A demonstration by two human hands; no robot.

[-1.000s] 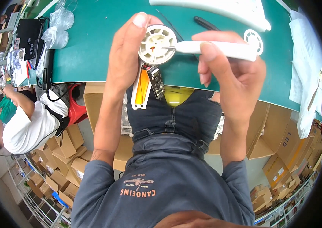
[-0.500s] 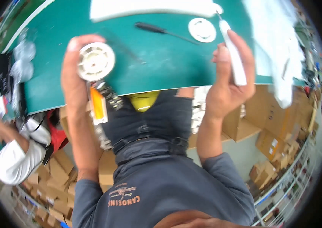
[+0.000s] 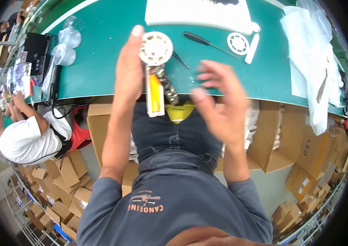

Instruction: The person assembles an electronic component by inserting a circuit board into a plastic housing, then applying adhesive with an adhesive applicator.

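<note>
My left hand [image 3: 128, 71] grips a white device with a round, spoked head [image 3: 156, 48] and an opened handle. Inside that handle shows a yellow-orange strip [image 3: 155, 92]; a dark circuit board [image 3: 169, 88] hangs out beside it. My right hand [image 3: 225, 104] is empty over the table's near edge, fingers spread and curving toward the device. Beyond it on the table lie a long white cover piece [image 3: 252, 48] and a slotted white disc [image 3: 238, 43]. A black-handled screwdriver [image 3: 198, 38] points at the disc, and dark tweezers [image 3: 181, 60] lie partly behind the device.
A white tray [image 3: 198, 15] holding small dark bits stands at the far side of the green table [image 3: 104, 53]. White plastic sheeting [image 3: 309, 69] hangs over the right edge. Cardboard boxes [image 3: 284, 135] stand below. A seated person [image 3: 34, 139] works at left.
My right hand has let go of the long white cover piece, now lying beside the disc, and has drawn back toward me. The device in my left hand appears farther right in the view.
</note>
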